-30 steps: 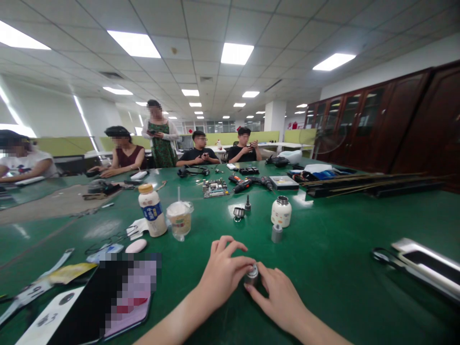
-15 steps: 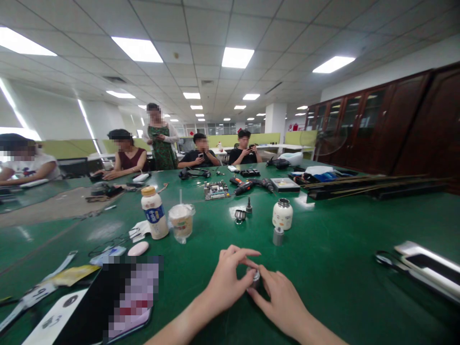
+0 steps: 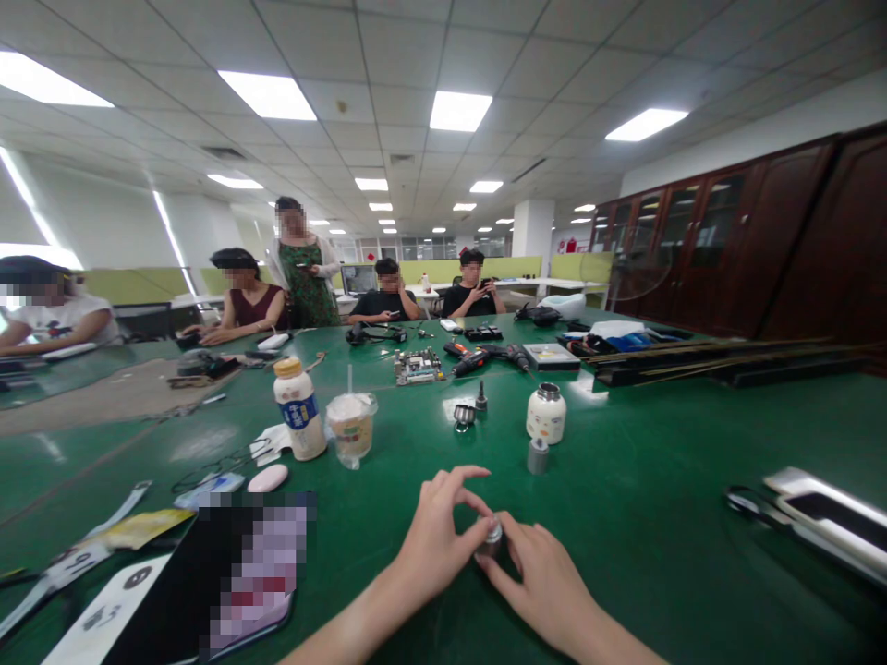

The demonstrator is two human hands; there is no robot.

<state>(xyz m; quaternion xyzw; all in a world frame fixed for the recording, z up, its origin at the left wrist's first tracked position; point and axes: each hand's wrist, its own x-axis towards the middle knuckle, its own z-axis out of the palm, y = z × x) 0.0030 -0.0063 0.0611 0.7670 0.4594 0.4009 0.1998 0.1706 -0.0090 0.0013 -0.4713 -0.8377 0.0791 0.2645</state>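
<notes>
A small silvery metal cylinder is between my hands at the near middle of the green table. My left hand pinches its top with thumb and index finger, the other fingers raised. From the right, my right hand grips its side between thumb and fingers. Beyond them stands a similar grey metal cylinder, close in front of a cream lidless flask with a printed face. A metal cap with a ring lies further left, beside a small dark upright metal piece.
A drink bottle and a lidded cup with straw stand left. Near left lies a phone. A circuit board and power drills lie farther back. Right are a white-framed object and long strips. Several people sit or stand beyond.
My left fingers have shifted slightly over the top of the metal cylinder; my right hand keeps its place. In the background, the standing person turned slightly and a seated person lowered a phone.
</notes>
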